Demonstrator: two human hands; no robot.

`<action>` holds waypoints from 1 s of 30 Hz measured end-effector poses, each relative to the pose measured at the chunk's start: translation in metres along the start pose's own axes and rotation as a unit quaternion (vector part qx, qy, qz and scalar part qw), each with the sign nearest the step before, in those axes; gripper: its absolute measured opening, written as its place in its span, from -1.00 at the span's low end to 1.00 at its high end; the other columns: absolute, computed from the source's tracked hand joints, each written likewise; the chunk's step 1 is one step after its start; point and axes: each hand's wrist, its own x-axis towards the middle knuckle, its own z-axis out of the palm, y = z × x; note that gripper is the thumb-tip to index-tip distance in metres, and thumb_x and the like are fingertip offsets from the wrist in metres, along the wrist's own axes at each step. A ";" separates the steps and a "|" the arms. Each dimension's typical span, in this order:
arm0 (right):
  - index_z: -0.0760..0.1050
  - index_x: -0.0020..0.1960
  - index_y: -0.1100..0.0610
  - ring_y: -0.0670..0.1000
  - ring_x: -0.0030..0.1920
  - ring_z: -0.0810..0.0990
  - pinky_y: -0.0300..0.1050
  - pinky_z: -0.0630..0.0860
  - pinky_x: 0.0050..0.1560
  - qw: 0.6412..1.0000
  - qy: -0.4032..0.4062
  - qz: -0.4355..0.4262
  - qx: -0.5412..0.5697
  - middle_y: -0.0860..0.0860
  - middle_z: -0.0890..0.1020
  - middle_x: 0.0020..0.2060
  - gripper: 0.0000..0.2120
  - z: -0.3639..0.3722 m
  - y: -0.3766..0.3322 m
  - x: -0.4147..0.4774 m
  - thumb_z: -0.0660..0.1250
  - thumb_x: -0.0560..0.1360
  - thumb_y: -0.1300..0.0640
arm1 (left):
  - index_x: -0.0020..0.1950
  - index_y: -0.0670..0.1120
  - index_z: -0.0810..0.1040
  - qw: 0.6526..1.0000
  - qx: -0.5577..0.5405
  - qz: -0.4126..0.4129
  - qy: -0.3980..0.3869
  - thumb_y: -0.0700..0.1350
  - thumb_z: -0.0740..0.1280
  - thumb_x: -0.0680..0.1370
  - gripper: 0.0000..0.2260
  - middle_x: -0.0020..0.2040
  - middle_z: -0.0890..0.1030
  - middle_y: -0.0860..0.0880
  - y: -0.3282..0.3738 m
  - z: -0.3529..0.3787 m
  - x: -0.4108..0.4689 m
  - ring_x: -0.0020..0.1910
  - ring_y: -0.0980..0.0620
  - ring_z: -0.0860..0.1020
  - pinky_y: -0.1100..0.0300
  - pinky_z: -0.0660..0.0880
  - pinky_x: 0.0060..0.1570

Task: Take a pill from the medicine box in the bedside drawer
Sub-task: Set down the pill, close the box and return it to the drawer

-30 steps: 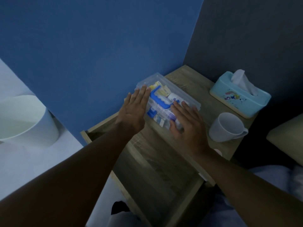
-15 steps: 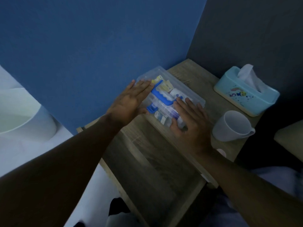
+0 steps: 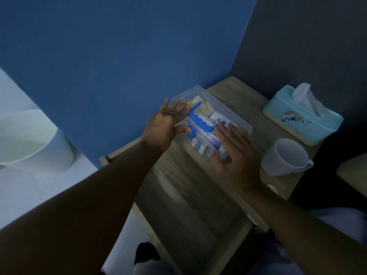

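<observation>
Resting on the desk (image 3: 234,92) above the pulled-out drawer (image 3: 190,207), the medicine box (image 3: 213,118) is out but its lid looks closed; left hand (image 3: 165,124) and right hand (image 3: 235,153) lie on it, fingers spread, gripping nothing; opening and pill remain.

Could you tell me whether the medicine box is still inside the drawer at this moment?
No, the medicine box sits on the bedside table top, with both hands on it, while the open drawer below is pulled out.

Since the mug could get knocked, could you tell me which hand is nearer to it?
Right. The right hand lies on the medicine box just beside the mug; the left hand is at the box's far end.
</observation>
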 end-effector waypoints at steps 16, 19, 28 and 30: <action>0.15 0.52 -0.03 0.13 0.36 0.36 0.12 0.46 0.22 0.922 -0.119 0.362 0.069 0.10 0.31 0.43 -0.13 -0.014 0.018 0.038 0.27 0.35 -0.41 | 0.55 -0.09 0.23 0.930 -0.227 -0.289 -0.034 0.18 0.19 0.59 -0.40 0.53 0.31 -0.11 -0.001 -0.027 0.031 0.51 -0.10 0.28 0.08 0.22 0.49; 0.10 0.52 -0.14 -0.15 -0.08 0.46 -0.23 0.48 -0.33 0.878 -0.128 0.426 0.178 0.03 0.34 0.36 -0.12 -0.011 0.021 0.044 0.38 0.32 -0.36 | 0.39 -0.08 0.44 0.871 -0.325 -0.368 -0.024 0.20 0.25 0.55 -0.49 0.33 0.54 -0.11 0.004 -0.014 0.038 0.31 -0.14 0.51 0.02 0.43 0.33; 0.41 0.36 -0.03 -0.02 -0.10 0.73 -0.01 0.71 -0.19 0.835 -0.148 0.428 0.312 0.00 0.65 0.10 -0.32 -0.042 0.000 0.037 0.53 0.33 -0.20 | 0.17 -0.14 0.61 0.811 -0.381 -0.441 0.040 0.10 0.34 0.51 -0.63 0.11 0.67 -0.14 0.012 -0.042 0.004 0.08 -0.12 0.63 -0.05 0.57 0.17; 0.40 0.37 -0.08 -0.04 -0.06 0.72 -0.02 0.71 -0.18 0.838 -0.139 0.409 0.333 -0.05 0.62 0.09 -0.32 -0.050 -0.014 0.029 0.53 0.33 -0.21 | 0.16 -0.16 0.61 0.815 -0.372 -0.442 0.048 0.12 0.33 0.52 -0.61 0.10 0.67 -0.15 0.014 -0.055 -0.010 0.08 -0.13 0.64 -0.07 0.56 0.17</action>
